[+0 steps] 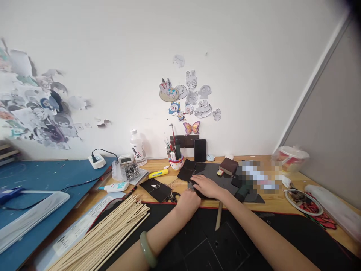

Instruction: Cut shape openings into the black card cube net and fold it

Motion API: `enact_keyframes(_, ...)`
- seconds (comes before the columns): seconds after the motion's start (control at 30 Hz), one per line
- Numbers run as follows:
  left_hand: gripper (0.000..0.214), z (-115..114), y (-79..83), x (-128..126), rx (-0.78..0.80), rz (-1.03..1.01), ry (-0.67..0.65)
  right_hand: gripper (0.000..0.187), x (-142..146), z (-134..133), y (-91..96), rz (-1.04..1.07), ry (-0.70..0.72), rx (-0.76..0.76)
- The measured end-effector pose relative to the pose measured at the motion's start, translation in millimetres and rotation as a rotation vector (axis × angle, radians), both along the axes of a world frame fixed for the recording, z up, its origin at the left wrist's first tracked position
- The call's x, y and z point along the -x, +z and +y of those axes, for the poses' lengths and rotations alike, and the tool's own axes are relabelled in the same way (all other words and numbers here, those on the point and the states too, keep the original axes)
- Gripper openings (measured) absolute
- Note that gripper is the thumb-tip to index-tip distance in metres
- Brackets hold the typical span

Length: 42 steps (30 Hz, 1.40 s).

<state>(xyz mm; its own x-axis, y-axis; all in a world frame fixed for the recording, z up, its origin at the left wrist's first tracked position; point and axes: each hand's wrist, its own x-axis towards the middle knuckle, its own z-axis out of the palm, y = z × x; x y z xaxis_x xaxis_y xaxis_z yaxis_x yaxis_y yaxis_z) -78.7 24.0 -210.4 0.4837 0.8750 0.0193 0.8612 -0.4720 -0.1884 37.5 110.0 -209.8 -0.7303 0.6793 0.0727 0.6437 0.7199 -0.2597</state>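
Note:
My left hand (188, 201) is closed, knuckles up, at the front edge of the work area. A dark strip (190, 185) shows just beyond its fingers; what the hand grips is hidden. Beside it, my right hand (205, 186) lies palm down, fingers stretched toward the left over black material. Behind the hands rests a black card piece (186, 171), on or against a larger black sheet (216, 171). Under my right wrist a pale stick (219, 216) pokes out. Scissors (174, 196) lie left of my left hand, by another black piece (155, 189).
Wooden sticks (109, 235) lie in a pile on the black mat (169, 233). Behind stand a pen cup (176, 162), a water bottle (137, 148) and a phone (200, 150). Glue bottle (116, 187), yellow tube (158, 173), brown box (228, 166) and tape-like ring (303, 202) lie around.

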Motion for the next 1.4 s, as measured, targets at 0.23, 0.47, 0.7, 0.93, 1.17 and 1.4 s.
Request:
enact_keyframes(0.23, 0.029, -0.5, 10.9, 10.3, 0.054, 0.089, 0.001, 0.032, 3.9, 33.7, -13.1, 0.057, 0.034, -0.038)
enact_keyframes(0.47, 0.013, -5.7, 43.7, 13.7, -0.054, 0.059, -0.123, 0.030, -26.4, 51.9, -10.5, 0.090, -0.001, -0.019)
enact_keyframes(0.7, 0.018, -10.5, 81.6, 24.3, -0.107, -0.029, -0.140, 0.031, -43.0, 54.0, -12.5, 0.188, -0.087, -0.016)
enact_keyframes(0.93, 0.024, -16.1, 102.9, 41.1, -0.118, -0.310, -0.165, 0.031, -58.2, 58.1, -8.7, 0.256, -0.127, 0.024)
enact_keyframes(1.17, 0.024, 10.5, 126.9, 56.2, -0.206, -0.762, -0.234, 0.030, -73.4, 55.8, -1.6, 0.355, -0.180, 0.135)
enact_keyframes(1.4, 0.018, 36.1, 161.2, 50.5, -0.231, -1.027, -0.300, 0.030, -73.6, 60.9, 19.0, 0.584, -0.289, 0.222)
